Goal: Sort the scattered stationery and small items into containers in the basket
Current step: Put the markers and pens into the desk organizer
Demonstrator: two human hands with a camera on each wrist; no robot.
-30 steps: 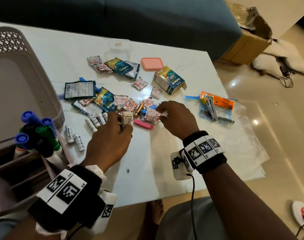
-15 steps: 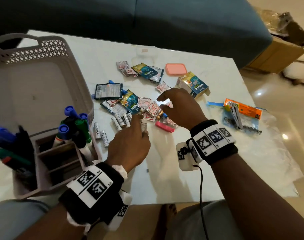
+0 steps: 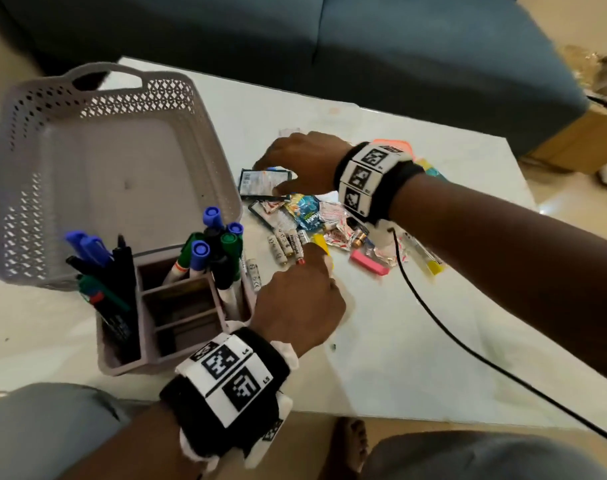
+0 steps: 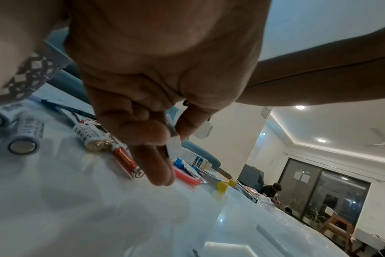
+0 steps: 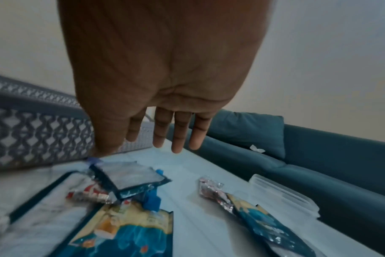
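Grey basket [image 3: 35, 188] sat far left, pen organizer [image 3: 177, 306] beside it, left hand [image 3: 297, 299] pinched a small white item by the batteries [image 3: 288, 245], right hand [image 3: 305, 157] hovered fingers-straight over dark sachet [image 3: 260, 181].

Empty grey lattice basket [image 3: 87, 109] beside scattered batteries [image 3: 288, 249], sachets [image 3: 305, 211], pink eraser [image 3: 369, 266].

The basket [image 3: 198, 109] sits at the table's [image 3: 433, 358] left edge, the divided organizer [image 3: 122, 365] at its front edge, loose batteries [image 3: 288, 249] and packets [image 3: 304, 211] toward the middle.
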